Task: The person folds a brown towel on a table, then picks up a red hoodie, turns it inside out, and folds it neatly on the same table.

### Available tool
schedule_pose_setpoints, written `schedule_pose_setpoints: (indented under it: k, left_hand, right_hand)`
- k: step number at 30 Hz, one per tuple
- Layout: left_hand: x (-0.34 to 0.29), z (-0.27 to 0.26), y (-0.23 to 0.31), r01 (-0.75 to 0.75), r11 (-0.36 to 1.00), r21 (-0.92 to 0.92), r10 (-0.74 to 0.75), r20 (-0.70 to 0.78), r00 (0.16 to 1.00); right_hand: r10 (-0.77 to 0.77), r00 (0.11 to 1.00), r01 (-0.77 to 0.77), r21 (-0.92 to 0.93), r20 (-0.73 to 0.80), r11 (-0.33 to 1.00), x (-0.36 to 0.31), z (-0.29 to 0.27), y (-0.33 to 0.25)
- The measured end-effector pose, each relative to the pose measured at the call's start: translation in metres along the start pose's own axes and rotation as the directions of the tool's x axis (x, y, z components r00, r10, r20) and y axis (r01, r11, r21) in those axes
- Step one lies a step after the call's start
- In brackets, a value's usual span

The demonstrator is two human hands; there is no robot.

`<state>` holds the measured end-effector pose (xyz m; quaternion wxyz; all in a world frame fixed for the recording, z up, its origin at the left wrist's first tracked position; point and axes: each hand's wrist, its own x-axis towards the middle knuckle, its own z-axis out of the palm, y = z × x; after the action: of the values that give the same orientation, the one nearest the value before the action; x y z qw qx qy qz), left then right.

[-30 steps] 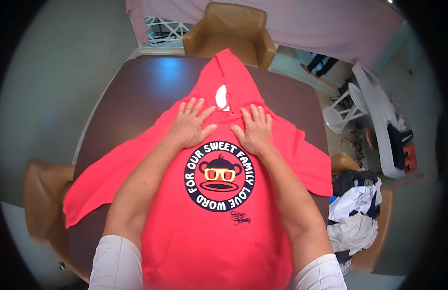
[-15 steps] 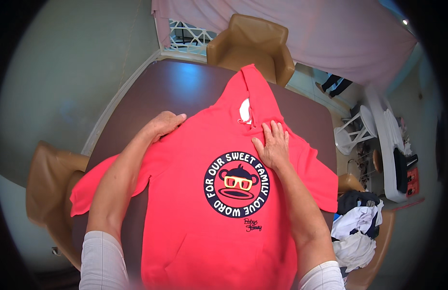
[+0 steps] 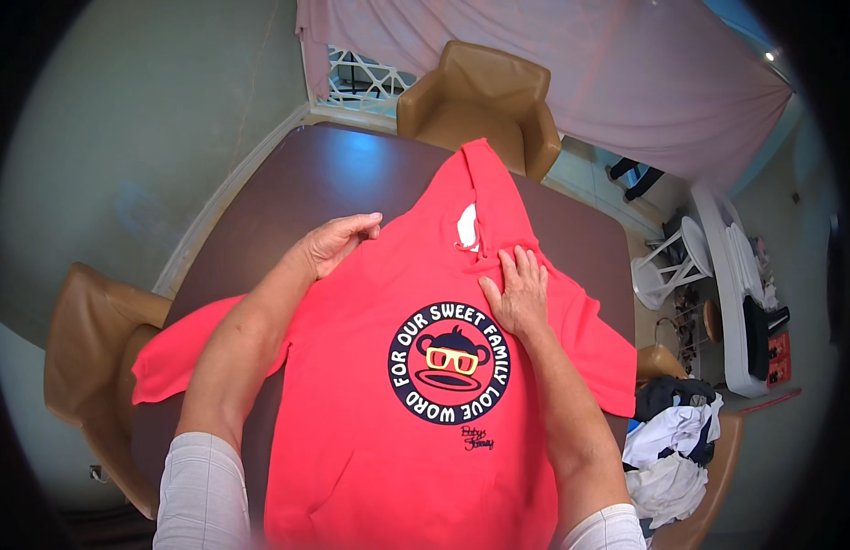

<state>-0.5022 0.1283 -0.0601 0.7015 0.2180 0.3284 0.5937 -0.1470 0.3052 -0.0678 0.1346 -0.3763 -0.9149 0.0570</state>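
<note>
Presently, red hoodie [image 3: 370, 431] spread flat on dark tabletop [image 3: 324, 179], round printed emblem facing up, left hand [image 3: 338, 242] fingers pinching its shoulder edge, right hand [image 3: 518, 291] fingers open, pressed flat on chest.

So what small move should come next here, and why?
Probably fold the left shoulder inward: the left hand grips that edge of the red hoodie, while the right hand lies flat beside the neck, pinning it to the table.
</note>
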Motion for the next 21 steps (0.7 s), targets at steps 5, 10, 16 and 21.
schedule_pose_setpoints:
  k: [5,10,16,21]
  left_hand:
    - [0.004,0.039,0.002,-0.139,0.971,0.196,0.194,-0.298,0.935]
    - [0.01,0.011,0.016,-0.051,0.723,0.689,0.395,-0.351,0.849]
    - [0.023,0.006,-0.003,0.115,-0.304,0.946,0.652,0.118,0.749]
    - [0.005,0.0,-0.009,0.353,-0.054,0.934,0.724,-0.207,0.658]
  right_hand:
    - [0.024,1.0,-0.024,-0.007,-0.006,1.0,-0.005,0.001,0.007]
    - [0.011,1.0,-0.011,-0.008,-0.016,1.0,-0.002,0.002,0.005]
    - [0.013,1.0,-0.014,-0.032,-0.022,0.999,-0.005,0.002,0.01]
    - [0.008,1.0,-0.009,-0.028,-0.03,1.0,-0.003,0.005,0.009]
